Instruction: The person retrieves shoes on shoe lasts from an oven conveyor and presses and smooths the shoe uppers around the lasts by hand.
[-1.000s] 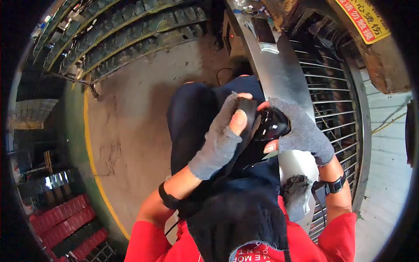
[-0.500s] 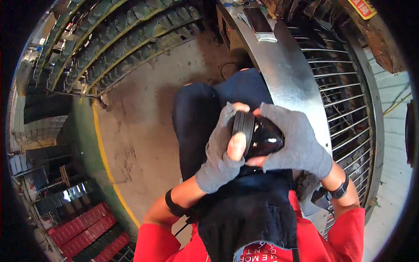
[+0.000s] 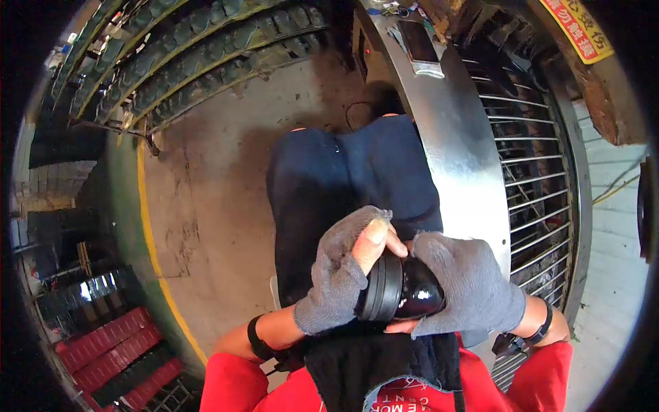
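Note:
A glossy black rounded object (image 3: 420, 290) with a ribbed dark band (image 3: 382, 288) at its left end is held close to the body, over the dark apron (image 3: 384, 364). My left hand (image 3: 343, 271), in a grey fingerless glove, is closed on the banded end, with its thumb raised along the top. Gloved the same way, my right hand (image 3: 467, 285) wraps round the glossy end from the right. Its fingertips show above and below the object. The underside of the object is hidden.
A metal bench (image 3: 456, 130) runs along the right, with a phone-like dark item (image 3: 417, 42) at its far end. Beside it is a barred metal rack (image 3: 532, 158). Shelves of dark shoe-shaped pieces (image 3: 226, 62) stand at the upper left. Red slatted items (image 3: 110, 343) lie lower left.
Both hands have drawn the black object down toward the body. The object has turned so that its ribbed band faces more to the viewer, and the knees show more.

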A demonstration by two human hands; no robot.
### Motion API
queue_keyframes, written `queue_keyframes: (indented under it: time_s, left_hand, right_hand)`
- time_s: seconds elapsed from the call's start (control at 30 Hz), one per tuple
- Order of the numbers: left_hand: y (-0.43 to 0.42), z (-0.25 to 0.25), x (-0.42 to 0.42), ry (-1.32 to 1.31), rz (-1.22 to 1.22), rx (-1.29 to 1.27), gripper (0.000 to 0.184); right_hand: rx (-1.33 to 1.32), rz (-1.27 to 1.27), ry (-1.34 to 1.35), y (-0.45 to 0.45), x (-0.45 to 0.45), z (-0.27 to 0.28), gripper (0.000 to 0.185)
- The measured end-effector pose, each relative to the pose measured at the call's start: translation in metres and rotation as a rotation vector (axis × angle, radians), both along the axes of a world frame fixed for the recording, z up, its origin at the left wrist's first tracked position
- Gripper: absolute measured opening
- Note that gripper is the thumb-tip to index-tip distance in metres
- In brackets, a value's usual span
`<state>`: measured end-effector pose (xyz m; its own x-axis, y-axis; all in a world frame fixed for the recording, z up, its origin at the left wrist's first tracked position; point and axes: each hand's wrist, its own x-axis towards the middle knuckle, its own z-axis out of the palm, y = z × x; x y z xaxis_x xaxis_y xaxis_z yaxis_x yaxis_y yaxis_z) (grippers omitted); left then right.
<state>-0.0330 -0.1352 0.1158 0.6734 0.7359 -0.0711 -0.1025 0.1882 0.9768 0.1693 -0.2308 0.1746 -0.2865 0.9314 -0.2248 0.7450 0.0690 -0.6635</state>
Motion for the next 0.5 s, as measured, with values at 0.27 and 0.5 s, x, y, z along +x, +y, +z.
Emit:
queue_keyframes:
  time_s: [0.27,0.5]
  left_hand:
    - [-0.011,0.0,0.0,-0.156,0.033,-0.117,0.042]
    - [0.008,-0.026,0.003,-0.24,-0.08,-0.138,0.045]
  right_hand:
    - [0.198,0.045,0.01,-0.01,-0.007,-0.007,0.094]
    - [0.276,0.141,0.055,0.03,0.0,-0.012,0.088]
